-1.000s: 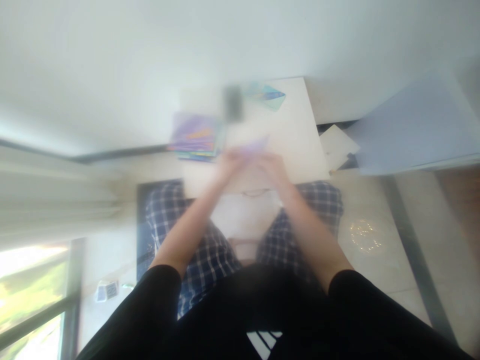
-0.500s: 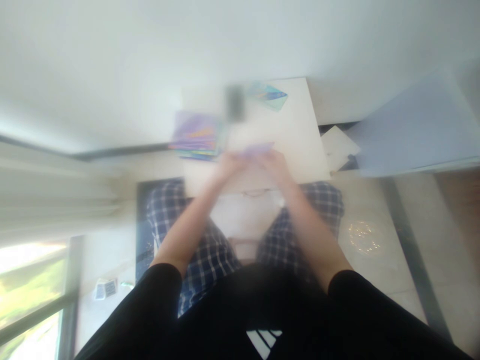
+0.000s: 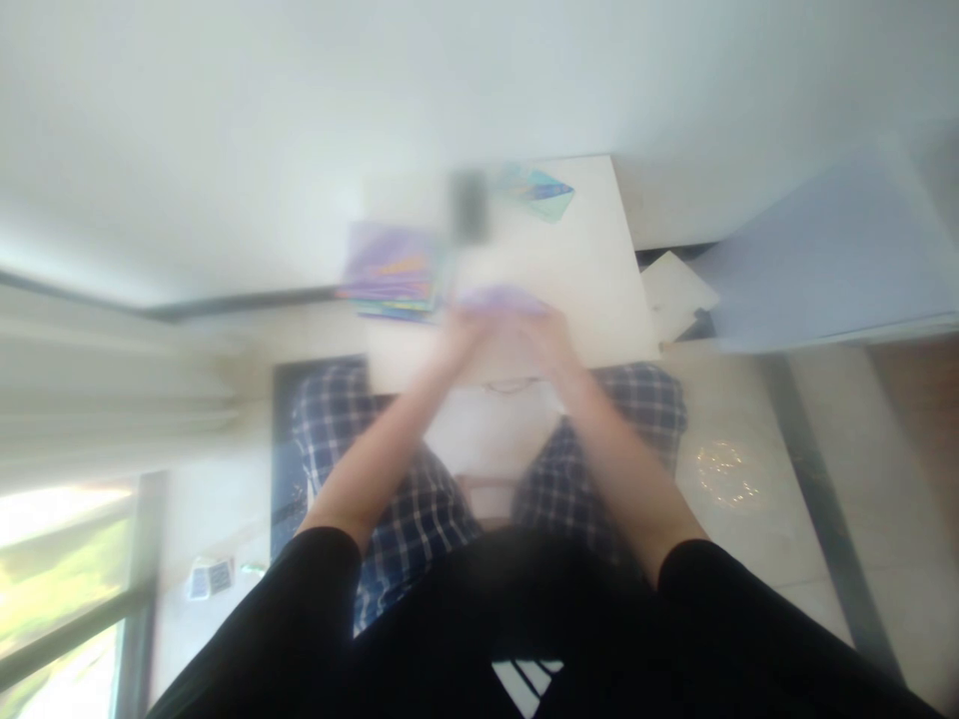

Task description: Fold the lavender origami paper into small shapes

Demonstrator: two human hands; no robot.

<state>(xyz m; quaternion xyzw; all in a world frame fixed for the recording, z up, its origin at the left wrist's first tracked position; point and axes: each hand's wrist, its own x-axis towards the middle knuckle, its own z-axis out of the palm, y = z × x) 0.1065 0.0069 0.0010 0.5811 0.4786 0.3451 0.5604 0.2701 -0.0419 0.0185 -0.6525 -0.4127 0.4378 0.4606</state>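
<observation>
A purple sheet of paper is between my two hands, just above the near part of the white table; it looks raised in the middle, though blur hides its folds. My left hand grips its left side, and my right hand has hold of its right side. Single fingers cannot be made out. To the left of my left hand lies a stack of colourful paper sheets, purple on top.
A blurred dark block sits at the table's back, beside folded blue-green papers. On the right are a white piece and a large pale lilac panel. A string of small lights lies on the floor.
The purple paper looks wider and more arched than before, with its right tip lower. My hands have shifted slightly; the stack and the folded papers stay put.
</observation>
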